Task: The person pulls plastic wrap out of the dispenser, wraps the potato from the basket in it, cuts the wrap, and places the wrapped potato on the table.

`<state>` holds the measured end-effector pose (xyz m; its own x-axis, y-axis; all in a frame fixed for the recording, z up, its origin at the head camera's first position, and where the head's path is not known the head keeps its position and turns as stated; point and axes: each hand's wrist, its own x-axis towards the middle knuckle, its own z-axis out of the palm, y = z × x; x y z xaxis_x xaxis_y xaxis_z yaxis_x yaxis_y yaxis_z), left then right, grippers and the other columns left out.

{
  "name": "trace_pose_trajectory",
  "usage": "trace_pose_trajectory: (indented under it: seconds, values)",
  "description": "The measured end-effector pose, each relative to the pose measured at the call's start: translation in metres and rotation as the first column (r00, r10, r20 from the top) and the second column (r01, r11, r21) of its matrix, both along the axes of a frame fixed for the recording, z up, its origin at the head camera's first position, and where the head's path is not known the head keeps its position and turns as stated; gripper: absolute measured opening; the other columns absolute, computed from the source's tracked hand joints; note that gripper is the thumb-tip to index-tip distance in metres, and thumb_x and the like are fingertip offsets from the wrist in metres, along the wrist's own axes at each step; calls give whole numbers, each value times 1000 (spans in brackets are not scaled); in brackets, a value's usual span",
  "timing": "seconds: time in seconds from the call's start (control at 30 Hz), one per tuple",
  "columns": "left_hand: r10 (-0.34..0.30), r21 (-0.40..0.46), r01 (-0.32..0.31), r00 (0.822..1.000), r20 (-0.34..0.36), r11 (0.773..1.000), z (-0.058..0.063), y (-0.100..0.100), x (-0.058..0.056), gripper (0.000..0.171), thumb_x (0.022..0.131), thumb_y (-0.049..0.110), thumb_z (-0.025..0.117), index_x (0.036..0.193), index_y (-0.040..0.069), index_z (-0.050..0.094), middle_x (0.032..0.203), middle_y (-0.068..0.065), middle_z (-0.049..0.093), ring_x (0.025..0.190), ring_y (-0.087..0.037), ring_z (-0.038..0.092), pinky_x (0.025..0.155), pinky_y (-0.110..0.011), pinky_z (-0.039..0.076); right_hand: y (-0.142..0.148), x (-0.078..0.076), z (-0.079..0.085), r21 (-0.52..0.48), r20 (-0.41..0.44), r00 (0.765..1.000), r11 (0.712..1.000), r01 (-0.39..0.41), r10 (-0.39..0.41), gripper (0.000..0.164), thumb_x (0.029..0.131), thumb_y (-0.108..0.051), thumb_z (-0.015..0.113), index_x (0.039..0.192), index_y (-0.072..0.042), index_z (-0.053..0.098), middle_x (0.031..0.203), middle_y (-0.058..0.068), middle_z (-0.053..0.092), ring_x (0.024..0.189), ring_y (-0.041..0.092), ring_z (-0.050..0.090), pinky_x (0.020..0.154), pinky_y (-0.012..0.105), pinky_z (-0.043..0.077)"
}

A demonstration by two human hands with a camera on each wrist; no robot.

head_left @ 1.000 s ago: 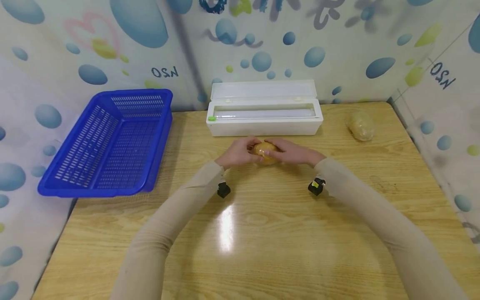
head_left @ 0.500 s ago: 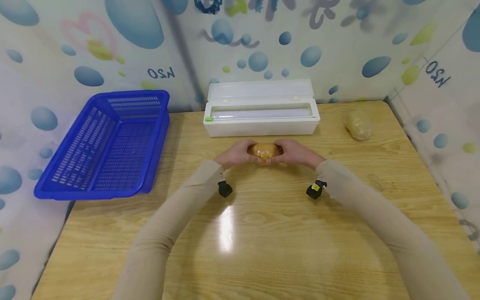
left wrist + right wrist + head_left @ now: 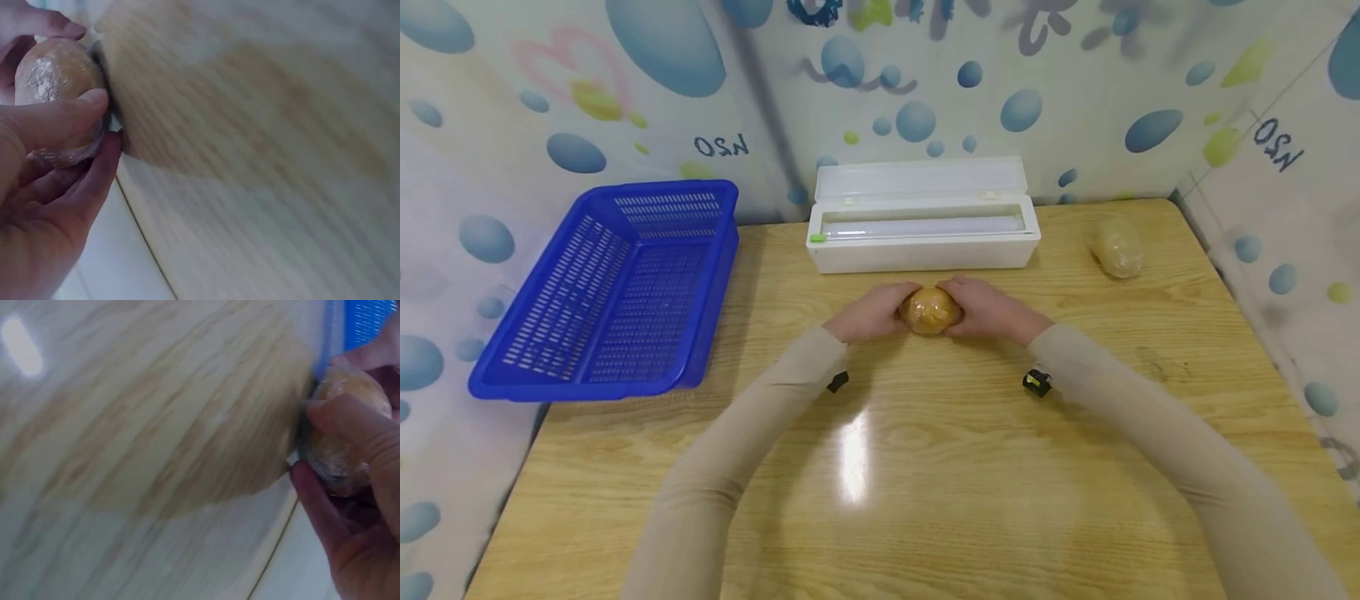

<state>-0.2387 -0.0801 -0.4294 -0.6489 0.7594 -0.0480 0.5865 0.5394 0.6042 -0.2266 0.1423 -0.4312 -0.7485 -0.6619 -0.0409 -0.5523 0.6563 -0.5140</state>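
Observation:
A round, orange-brown thing wrapped in clear cling film sits between my two hands, near the middle of the table. My left hand grips its left side and my right hand its right side. In the left wrist view, the left thumb lies across the shiny wrapped surface, with the fingers curled behind and beneath. From the right wrist, the right thumb presses on the wrap while a finger reaches under it. The far side of the thing is hidden by the hands.
Just behind the hands stands a white cling film dispenser, its lid raised and the roll showing. A blue plastic basket is at the left. Toward the back right lies a pale yellowish wrapped thing. Patterned walls border the wooden table.
The hands have turned the wrapped thing and shifted their grip on it. Fingers that lay across its front a second ago now hold its sides, and more of it shows.

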Motion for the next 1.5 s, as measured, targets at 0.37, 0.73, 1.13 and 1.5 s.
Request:
trace_pose_trajectory:
  seconds: [0.37,0.73,1.13,1.5]
  values:
    - [35,-196,-45,998,-54,980,3,9,1,65,76,6,78,129,-7,44,121,-19,55,109,-28,55,95,-34,44,-12,0,-2,68,-58,998,997,30,-26,53,73,-19,78,111,7,51,96,15,59,83,27,58,76,41,50]
    - [54,-200,-68,996,-74,977,6,12,2,59,81,10,77,127,-7,46,117,-18,58,107,-27,57,93,-33,46,-20,7,-8,75,-200,980,997,20,-5,67,76,-33,79,119,6,46,98,19,58,81,30,61,72,43,53]
    - [81,-217,-73,996,28,973,9,3,1,79,80,9,78,142,-7,32,138,-24,43,124,-33,45,105,-38,36,-28,12,-5,102,-171,982,990,101,-83,84,73,-43,80,130,6,42,109,23,56,93,35,60,79,46,52]
    - [99,-145,-84,990,98,986,17,-17,-1,75,82,10,72,144,-7,33,136,-25,46,124,-35,45,104,-41,37,-10,12,9,118,-142,989,992,48,-31,78,78,-35,78,140,-3,44,129,20,53,116,38,51,98,54,38]
